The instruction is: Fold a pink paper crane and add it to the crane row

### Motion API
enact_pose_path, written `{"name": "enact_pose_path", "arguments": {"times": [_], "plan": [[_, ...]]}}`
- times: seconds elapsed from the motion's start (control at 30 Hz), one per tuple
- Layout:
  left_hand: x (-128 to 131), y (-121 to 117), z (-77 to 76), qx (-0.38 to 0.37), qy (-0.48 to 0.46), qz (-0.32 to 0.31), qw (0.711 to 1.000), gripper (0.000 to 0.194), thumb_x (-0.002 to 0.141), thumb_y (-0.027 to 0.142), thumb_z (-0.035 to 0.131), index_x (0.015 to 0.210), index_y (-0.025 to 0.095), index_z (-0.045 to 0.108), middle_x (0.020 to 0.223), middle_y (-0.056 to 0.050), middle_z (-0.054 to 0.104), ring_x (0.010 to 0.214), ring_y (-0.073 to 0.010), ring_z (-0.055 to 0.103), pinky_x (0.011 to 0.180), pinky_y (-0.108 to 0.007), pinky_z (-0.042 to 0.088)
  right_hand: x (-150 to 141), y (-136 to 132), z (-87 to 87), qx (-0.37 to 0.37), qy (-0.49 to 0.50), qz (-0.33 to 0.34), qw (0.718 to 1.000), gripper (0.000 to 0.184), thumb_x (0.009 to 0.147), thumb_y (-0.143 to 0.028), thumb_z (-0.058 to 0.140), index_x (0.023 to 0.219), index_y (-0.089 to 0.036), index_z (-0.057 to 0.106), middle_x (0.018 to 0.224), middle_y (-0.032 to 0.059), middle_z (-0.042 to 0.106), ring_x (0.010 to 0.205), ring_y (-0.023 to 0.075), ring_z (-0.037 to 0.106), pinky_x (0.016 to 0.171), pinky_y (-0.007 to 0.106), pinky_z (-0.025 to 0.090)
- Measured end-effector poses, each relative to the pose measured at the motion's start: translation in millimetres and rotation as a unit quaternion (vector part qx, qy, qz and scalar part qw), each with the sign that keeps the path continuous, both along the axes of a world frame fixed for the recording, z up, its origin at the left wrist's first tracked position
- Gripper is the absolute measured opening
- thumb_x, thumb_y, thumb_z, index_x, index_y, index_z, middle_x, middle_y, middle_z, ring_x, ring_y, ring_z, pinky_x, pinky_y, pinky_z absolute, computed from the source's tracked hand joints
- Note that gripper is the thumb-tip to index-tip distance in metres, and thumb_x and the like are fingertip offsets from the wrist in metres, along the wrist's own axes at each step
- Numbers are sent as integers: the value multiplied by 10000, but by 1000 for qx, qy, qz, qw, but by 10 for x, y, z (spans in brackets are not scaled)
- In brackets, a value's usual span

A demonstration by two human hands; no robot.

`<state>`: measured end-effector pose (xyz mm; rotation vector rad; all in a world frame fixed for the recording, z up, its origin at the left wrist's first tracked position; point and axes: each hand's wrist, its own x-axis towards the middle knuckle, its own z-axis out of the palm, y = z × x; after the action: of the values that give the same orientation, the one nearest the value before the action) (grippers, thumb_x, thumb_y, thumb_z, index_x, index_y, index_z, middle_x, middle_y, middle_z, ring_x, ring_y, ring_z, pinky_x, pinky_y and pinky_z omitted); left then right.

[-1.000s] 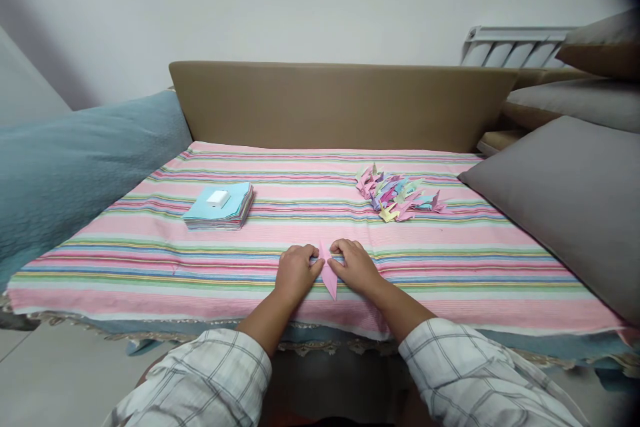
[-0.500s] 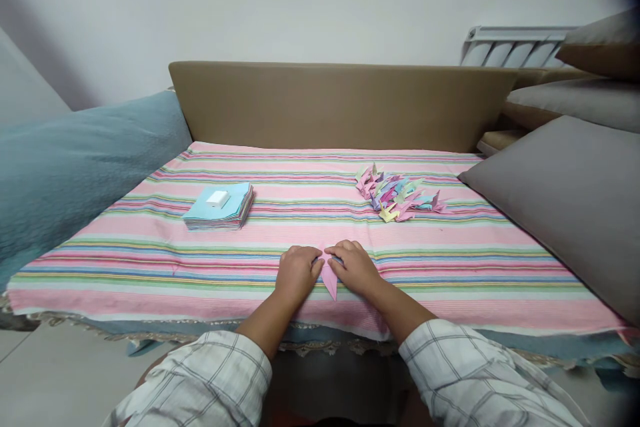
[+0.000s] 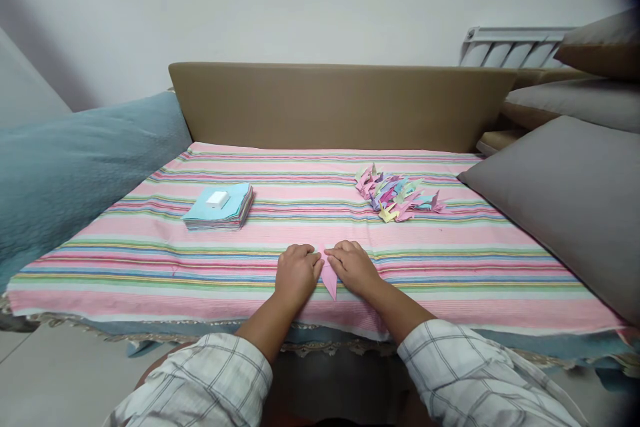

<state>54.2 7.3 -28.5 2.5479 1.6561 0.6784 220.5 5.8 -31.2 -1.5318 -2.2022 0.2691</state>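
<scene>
A folded pink origami paper (image 3: pixel 329 278) lies on the striped cloth, its pointed end toward me. My left hand (image 3: pixel 299 271) grips the left edge of the paper between thumb and fingers. From the other side, my right hand (image 3: pixel 353 267) pinches its right edge, fingertips close to those of the left. The upper part of the paper shows only as a narrow strip between the hands. Beyond my right hand is a heap of folded paper cranes (image 3: pixel 395 195) in several colours.
To the left sits a stack of square paper (image 3: pixel 220 212), blue on top, with a small white block (image 3: pixel 218 199) on it. Grey cushions (image 3: pixel 565 193) are piled at the right. A brown backrest (image 3: pixel 340 107) runs along the back, and a blue-covered armrest (image 3: pixel 95 167) borders the left.
The left thumb has shifted slightly up, closer to its fingers at the paper's edge. The right thumb has also drawn in a little. The paper stays in place.
</scene>
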Motion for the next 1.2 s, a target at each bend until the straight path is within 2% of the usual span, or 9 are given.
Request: {"name": "enact_pose_path", "arguments": {"times": [0.23, 0.4, 0.53, 0.67, 0.8, 1.0, 1.1, 1.2], "plan": [[-16, -41, 80, -50, 6, 21, 999, 231, 839, 323, 523, 992, 301, 695, 1137, -47, 605, 1073, -256, 468, 910, -426, 355, -20, -27, -28, 29, -29, -7, 999, 263, 886, -284, 483, 1084, -264, 655, 1007, 77, 589, 961, 227, 453, 859, 358, 385], [-32, -58, 79, -43, 32, 20, 998, 250, 840, 325, 515, 1027, 316, 682, 1172, -44, 584, 1098, -261, 459, 922, -429, 355, -21, -46, -6, 22, -35, -12, 999, 255, 876, -279, 502, 1082, -279, 653, 1045, 71, 585, 986, 233, 453, 863, 370, 380], [-36, -57, 64, -38, 31, 19, 999, 248, 834, 328, 526, 1026, 310, 683, 1169, -49, 584, 1096, -269, 460, 913, -437, 361, 13, -37, -15, 17, 1, -10, 1000, 259, 866, -287, 522, 1099, -260, 633, 1044, 64, 582, 989, 221, 463, 866, 360, 384], [-32, -52, 70, -46, 27, 20, 998, 243, 829, 333, 534, 1020, 313, 684, 1167, -45, 588, 1089, -269, 463, 909, -439, 363, 48, -40, -30, 33, 26, 0, 999, 199, 852, -287, 545, 1011, -220, 645, 1012, 67, 580, 956, 206, 487, 857, 342, 395], [-30, -48, 81, -53, 21, 18, 998, 238, 828, 330, 537, 1012, 308, 687, 1170, -47, 591, 1097, -265, 463, 929, -440, 352, 37, -63, -5, 40, -6, 1, 999, 164, 867, -276, 521, 949, -229, 655, 984, 64, 587, 949, 205, 493, 855, 339, 390], [-38, -54, 73, -51, -4, 17, 999, 219, 817, 330, 555, 986, 299, 692, 1151, -50, 597, 1089, -269, 474, 924, -440, 355, 25, -35, 4, 13, 11, -11, 1000, 188, 884, -269, 485, 902, -232, 669, 966, 54, 585, 934, 188, 501, 851, 322, 389], [-39, -59, 65, -49, -25, 25, 998, 267, 800, 329, 579, 1055, 283, 648, 1145, -48, 597, 1087, -254, 478, 936, -420, 356, 26, -24, -16, 5, 34, -24, 999, 176, 854, -265, 525, 964, -228, 657, 1002, 58, 581, 963, 197, 496, 865, 327, 390], [-37, -56, 56, -46, -25, 37, 998, 342, 782, 334, 598, 1116, 259, 604, 1218, -59, 561, 1130, -259, 455, 967, -422, 341, 14, -33, -23, 6, 31, -45, 998, 283, 833, -266, 545, 1101, -205, 613, 1067, 84, 568, 1028, 225, 476, 894, 345, 385]]}}
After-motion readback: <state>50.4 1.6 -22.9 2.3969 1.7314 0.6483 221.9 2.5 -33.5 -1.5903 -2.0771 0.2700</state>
